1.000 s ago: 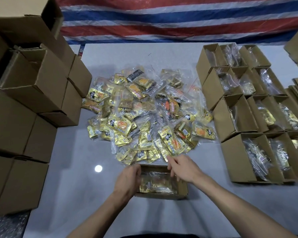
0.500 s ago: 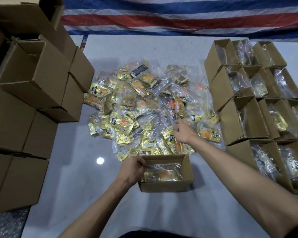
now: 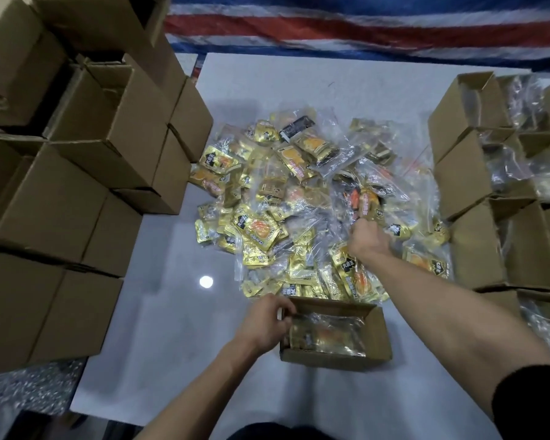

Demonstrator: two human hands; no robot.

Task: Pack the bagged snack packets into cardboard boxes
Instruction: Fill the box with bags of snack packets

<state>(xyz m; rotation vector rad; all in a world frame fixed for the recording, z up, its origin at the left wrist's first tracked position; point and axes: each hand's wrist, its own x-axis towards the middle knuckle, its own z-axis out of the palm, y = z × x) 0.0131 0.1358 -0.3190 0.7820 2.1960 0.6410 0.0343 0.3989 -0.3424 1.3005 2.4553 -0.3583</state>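
The right hand (image 3: 370,241) has been moved from the open box (image 3: 331,362), at the tabletop's front edge, into the central packet pile (image 3: 261,230). Its fingers are curled, but any hold cannot be told. The box wall is gripped by the left hand (image 3: 265,322). One bag (image 3: 327,338) is packed, and another is judged due.

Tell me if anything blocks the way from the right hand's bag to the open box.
Nothing visible. Right hand grips a bag in the pile; the open box, held by left hand, sits just nearer.

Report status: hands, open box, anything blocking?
Left hand grips left rim of open box. Right hand curled on a bagged packet in the pile. One bag inside. Nothing blocking.
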